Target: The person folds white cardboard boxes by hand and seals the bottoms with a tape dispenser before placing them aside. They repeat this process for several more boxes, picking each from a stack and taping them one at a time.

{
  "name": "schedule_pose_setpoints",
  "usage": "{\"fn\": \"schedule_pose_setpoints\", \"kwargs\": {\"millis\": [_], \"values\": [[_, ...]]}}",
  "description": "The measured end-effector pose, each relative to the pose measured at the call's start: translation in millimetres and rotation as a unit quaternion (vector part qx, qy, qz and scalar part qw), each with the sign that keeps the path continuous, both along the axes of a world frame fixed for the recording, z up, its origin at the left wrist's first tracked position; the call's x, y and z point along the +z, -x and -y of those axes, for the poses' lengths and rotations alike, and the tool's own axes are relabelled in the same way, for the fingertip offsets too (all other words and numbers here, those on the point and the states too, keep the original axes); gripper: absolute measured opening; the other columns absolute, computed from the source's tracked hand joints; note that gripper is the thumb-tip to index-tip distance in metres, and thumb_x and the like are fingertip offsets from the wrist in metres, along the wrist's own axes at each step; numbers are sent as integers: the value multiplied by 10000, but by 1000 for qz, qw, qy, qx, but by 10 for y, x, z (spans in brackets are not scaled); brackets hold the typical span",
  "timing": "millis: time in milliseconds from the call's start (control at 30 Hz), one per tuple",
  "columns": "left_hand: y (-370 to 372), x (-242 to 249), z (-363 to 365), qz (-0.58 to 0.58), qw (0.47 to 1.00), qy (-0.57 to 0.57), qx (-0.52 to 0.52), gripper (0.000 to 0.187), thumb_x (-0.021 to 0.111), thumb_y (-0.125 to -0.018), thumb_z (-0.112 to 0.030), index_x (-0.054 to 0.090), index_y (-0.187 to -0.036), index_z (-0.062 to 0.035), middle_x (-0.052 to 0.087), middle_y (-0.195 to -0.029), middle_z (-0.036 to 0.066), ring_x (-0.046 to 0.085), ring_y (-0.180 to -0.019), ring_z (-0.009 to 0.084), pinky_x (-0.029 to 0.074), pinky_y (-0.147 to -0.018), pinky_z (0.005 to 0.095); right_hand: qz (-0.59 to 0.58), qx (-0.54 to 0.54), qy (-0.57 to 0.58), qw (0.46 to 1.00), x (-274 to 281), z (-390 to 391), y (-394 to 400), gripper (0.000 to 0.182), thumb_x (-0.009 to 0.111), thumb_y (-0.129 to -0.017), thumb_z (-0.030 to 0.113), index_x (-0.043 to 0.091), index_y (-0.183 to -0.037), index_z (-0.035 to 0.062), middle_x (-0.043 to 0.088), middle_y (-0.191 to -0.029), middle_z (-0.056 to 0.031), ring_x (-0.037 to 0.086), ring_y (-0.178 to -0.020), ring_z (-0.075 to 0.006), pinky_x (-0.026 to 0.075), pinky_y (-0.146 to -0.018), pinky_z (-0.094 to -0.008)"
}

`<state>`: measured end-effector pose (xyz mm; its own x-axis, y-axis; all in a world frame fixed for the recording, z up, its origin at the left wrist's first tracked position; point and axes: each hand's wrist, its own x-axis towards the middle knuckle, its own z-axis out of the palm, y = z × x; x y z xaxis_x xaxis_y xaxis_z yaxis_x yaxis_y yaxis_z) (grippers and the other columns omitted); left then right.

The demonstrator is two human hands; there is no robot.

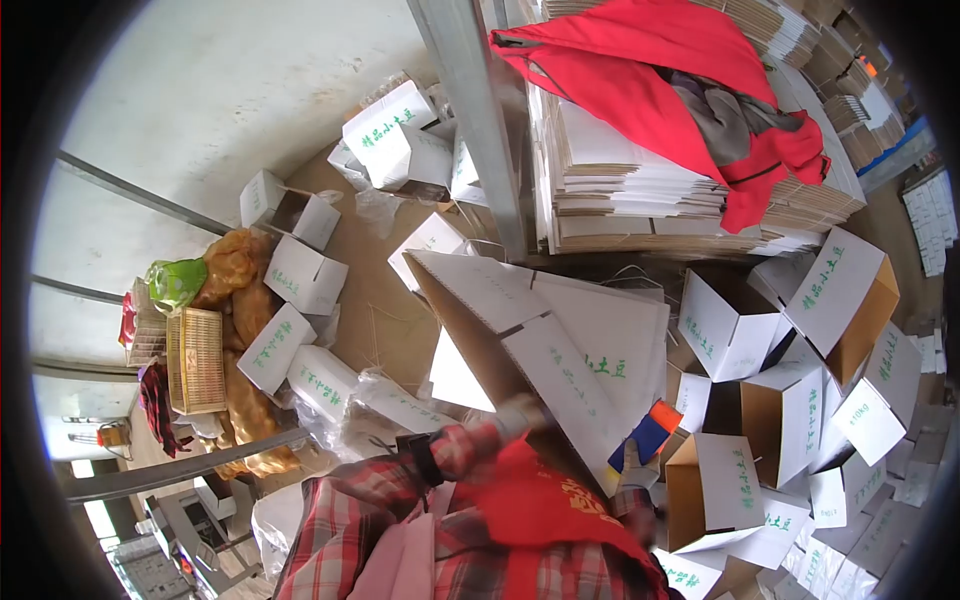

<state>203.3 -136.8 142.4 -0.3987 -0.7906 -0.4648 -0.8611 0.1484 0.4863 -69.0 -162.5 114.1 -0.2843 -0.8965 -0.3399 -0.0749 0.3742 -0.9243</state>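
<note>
A large white carton (570, 372) with green lettering stands tilted in front of me, its brown inside showing along the left edge. My left hand (515, 418), in a pale glove and smeared by motion, is at the carton's lower left edge; its fingers cannot be made out. To the right, my gloved right hand (632, 472) is closed around a blue and orange tape dispenser (645, 437), held against the carton's lower right side. A red apron (545, 500) with yellow print covers my front, over plaid sleeves.
Open white cartons (715, 490) crowd the right side. Flattened cartons (640, 215) are stacked behind a metal post (475, 120), with a red jacket (640, 55) on top. At left are filled orange net bags (255, 375), a yellow basket (195, 360) and plastic-wrapped cartons (385, 400).
</note>
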Motion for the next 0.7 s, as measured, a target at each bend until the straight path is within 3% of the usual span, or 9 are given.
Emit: {"fn": "schedule_pose_setpoints", "kwargs": {"millis": [33, 67, 167, 233, 300, 433, 533, 633, 700], "values": [[169, 85, -35, -114, 978, -104, 142, 608, 579, -781, -405, 446, -1238, -27, 495, -1213, 222, 485, -1134, 320, 368, -975, 377, -26, 1, -8, 1000, -128, 10, 50, 492, 724, -733, 91, 495, -1158, -2, 590, -1020, -71, 570, -829, -149, 482, -778, -296], [377, 706, -21, -173, 921, -177, 300, 687, 615, -725, -449, 459, -1232, -12, 506, -1196, 233, 476, -1140, 337, 354, -987, 370, -54, 3, -15, 998, -251, 23, 124, 488, 714, -741, 76, 487, -1167, 2, 592, -1017, -73, 579, -794, -144, 500, -748, -293], [591, 853, 333, -87, 936, -286, 184, 771, 653, -663, -476, 454, -1233, 3, 524, -1162, 244, 461, -1150, 354, 342, -993, 379, -38, 8, 12, 999, -577, 174, 406, 459, 729, -744, 155, 528, -1121, -10, 602, -963, -63, 581, -741, -146, 507, -684, -289], [890, 709, 553, -38, 955, -280, 87, 717, 642, -687, -459, 473, -1220, -10, 539, -1152, 219, 485, -1122, 344, 366, -965, 384, -60, -41, -26, 997, -532, 362, 594, 492, 752, -716, 157, 529, -1119, -16, 597, -993, -69, 568, -805, -154, 483, -750, -294], [1259, 567, 756, 18, 966, -260, -8, 664, 631, -711, -442, 492, -1207, -24, 553, -1142, 193, 509, -1094, 334, 389, -937, 389, -109, -85, -99, 985, -31, 539, 527, 516, 759, -711, 176, 526, -1128, -20, 594, -1005, -81, 565, -815, -163, 484, -748, -294], [1835, 357, 1011, 89, 968, -207, -113, 558, 610, -760, -407, 530, -1182, -51, 582, -1121, 142, 558, -1037, 313, 435, -880, 400, -125, -134, 39, 982, -5, 639, 912, 518, 733, -744, 256, 525, -1118, -35, 605, -982, -89, 575, -767, -170, 498, -706, -296], [1837, 156, 1124, 81, 978, -173, -82, 442, 572, -792, -369, 584, -1127, -81, 597, -1108, 126, 586, -984, 313, 449, -843, 417, -50, -204, 37, 977, 347, 554, 1081, 524, 731, -746, 272, 525, -1122, -29, 605, -981, -98, 581, -782, -174, 500, -714, -296], [1478, -86, 1327, 32, 993, -102, -38, 347, 522, -826, -349, 603, -1076, -123, 603, -1053, 110, 595, -946, 295, 456, -805, 416, -104, -221, 24, 969, 871, 431, 1132, 525, 722, -752, 270, 520, -1126, -37, 607, -963, -94, 591, -775, -181, 508, -690, -288], [1122, -396, 1254, -58, 990, -97, 83, 303, 482, -848, -314, 572, -1069, -127, 596, -1015, 96, 586, -945, 265, 458, -794, 372, -78, -239, 25, 968, 1092, 348, 1103, 512, 728, -747, 233, 522, -1128, -39, 614, -928, -76, 594, -753, -178, 506, -678, -286]]}}
